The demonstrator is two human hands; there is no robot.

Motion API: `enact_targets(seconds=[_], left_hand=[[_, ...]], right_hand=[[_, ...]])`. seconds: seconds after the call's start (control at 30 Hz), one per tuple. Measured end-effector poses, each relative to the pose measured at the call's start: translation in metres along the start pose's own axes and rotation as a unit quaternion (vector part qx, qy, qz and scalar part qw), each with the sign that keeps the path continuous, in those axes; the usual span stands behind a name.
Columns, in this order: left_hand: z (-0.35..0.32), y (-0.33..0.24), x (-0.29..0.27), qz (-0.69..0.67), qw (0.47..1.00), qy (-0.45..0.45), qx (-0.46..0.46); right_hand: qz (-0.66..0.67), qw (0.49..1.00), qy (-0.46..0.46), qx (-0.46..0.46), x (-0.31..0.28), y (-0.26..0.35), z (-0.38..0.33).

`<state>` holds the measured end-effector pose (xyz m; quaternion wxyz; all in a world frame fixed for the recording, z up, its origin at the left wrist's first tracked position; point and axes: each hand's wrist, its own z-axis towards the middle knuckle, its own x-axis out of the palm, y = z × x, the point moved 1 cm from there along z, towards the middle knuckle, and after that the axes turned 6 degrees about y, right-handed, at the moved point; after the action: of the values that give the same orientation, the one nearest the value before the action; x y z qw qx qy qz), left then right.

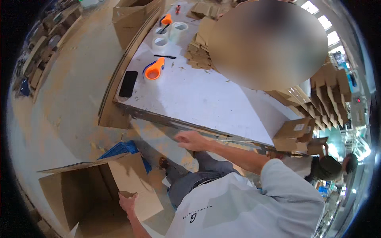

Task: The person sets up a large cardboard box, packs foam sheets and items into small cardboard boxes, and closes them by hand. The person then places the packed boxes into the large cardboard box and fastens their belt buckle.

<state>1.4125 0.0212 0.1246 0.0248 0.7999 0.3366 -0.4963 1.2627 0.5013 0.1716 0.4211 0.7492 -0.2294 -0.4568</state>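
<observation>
At the lower left stands a large cardboard box with its top open and its inside in shadow. My left hand pinches the edge of the box's right-hand flap, which slants outward. My right hand hangs in the air by the near edge of the white table, its fingers curled and slightly blurred. Nothing shows in that hand. A blue plastic crate is partly hidden behind the flap.
On the table are a black phone, an orange tape dispenser, a black pen and clear tape rolls. Folded cardboard pieces lie farther back. A small carton sits at the right corner. Across the table is a person, blurred out.
</observation>
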Motion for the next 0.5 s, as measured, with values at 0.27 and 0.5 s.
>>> enact_targets(seconds=[0.27,0.5], left_hand=[[0.009,-0.036,0.034,0.183,0.982,-0.049,0.012],[-0.029,-0.251,0.061,0.185,0.868,-0.37,0.275]], right_hand=[[0.039,0.993,-0.012,0.11,-0.099,-0.098,-0.15],[-0.076,0.848,-0.5,0.158,-0.253,-0.1,-0.342]])
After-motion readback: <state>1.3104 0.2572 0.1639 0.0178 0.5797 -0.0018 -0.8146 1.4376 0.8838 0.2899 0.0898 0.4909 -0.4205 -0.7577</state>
